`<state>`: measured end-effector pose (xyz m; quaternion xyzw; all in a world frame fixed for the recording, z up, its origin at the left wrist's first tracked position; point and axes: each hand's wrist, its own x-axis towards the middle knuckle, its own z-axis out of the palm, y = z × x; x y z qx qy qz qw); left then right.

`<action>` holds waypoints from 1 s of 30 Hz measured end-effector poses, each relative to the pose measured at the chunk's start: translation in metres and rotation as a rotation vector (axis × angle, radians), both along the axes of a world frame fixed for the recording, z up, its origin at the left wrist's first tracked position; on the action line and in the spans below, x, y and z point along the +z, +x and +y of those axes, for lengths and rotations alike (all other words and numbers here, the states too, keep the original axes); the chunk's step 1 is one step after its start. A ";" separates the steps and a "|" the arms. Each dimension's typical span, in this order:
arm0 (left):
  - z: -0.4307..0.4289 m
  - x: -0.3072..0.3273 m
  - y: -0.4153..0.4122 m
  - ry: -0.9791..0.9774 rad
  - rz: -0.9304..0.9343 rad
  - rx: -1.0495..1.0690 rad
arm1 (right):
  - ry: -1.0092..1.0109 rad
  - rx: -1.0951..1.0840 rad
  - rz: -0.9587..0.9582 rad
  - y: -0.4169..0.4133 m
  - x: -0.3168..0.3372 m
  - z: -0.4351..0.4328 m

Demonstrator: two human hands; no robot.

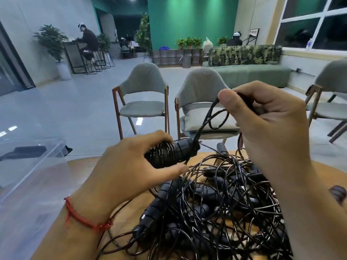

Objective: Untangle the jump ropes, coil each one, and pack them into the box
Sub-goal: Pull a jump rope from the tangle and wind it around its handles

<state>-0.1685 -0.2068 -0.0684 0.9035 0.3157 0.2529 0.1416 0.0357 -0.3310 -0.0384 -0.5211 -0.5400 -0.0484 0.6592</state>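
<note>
A big tangle of black jump ropes (221, 203) with several black handles lies on the round wooden table (131, 209). My left hand (131, 166) grips a pair of black handles with cord wound around them (172, 152), held just above the pile. My right hand (266, 124) is raised higher and pinches the thin black cord (208, 117), which runs down to the wrapped handles. The clear plastic box (32, 166) stands at the left of the table, beside my left forearm.
Two grey chairs with wooden legs (142, 102) stand just beyond the table, a third at the far right. A green sofa (249, 72) sits farther back. People sit at a counter far left and behind the sofa.
</note>
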 end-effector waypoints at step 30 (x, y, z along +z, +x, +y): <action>0.004 -0.003 0.001 -0.718 -0.636 -0.319 | -0.254 -0.287 -0.315 0.022 -0.030 0.028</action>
